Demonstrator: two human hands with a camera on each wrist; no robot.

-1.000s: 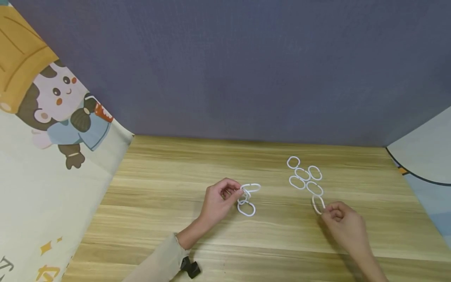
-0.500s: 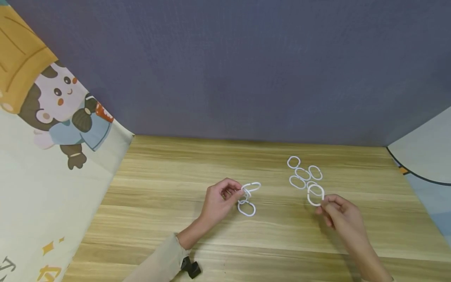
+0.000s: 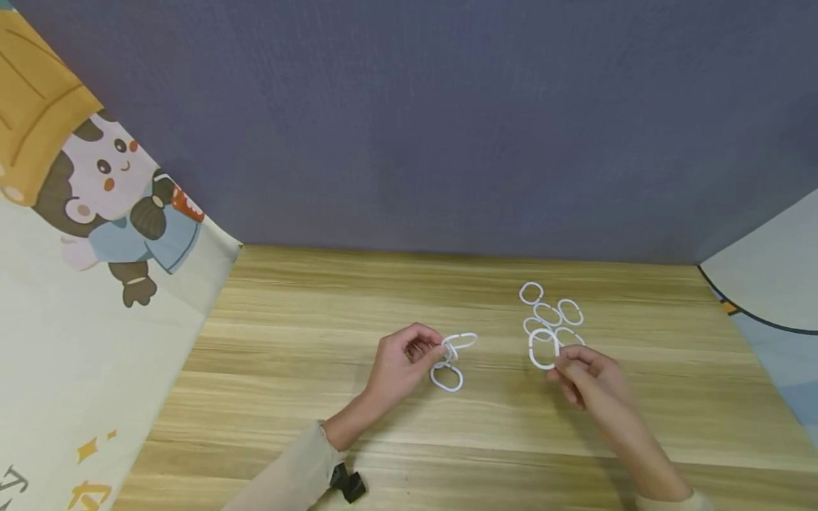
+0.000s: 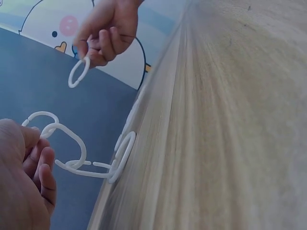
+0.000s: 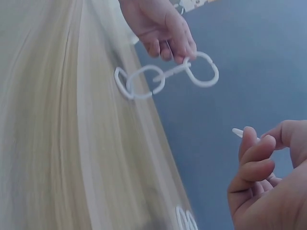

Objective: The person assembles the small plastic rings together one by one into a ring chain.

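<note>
My left hand (image 3: 399, 362) pinches a short chain of white split-ring links (image 4: 79, 140) between thumb and fingertips. The chain hangs from the pinch, and its lowest ring meets the wooden table in the left wrist view. Off to the right, my right hand (image 3: 601, 383) pinches a single white oval ring (image 3: 531, 353) by its lower right edge. That ring is raised, and in the head view it overlaps some loose rings behind it. A gap separates the single ring from the chain. In the right wrist view, fingers hide most of the single ring.
Several loose white rings (image 3: 532, 283) lie close together on the wooden table (image 3: 287, 341), beyond my right hand. A dark blue-grey panel (image 3: 447, 128) stands along the table's back edge. Cartoon-printed cloth (image 3: 140, 248) covers the left side. A small black piece (image 3: 348, 484) sits by my left cuff.
My right hand has lifted one ring off the table, turned it more upright and carried it left towards the chain. My left hand stays nearly still with its chain.
</note>
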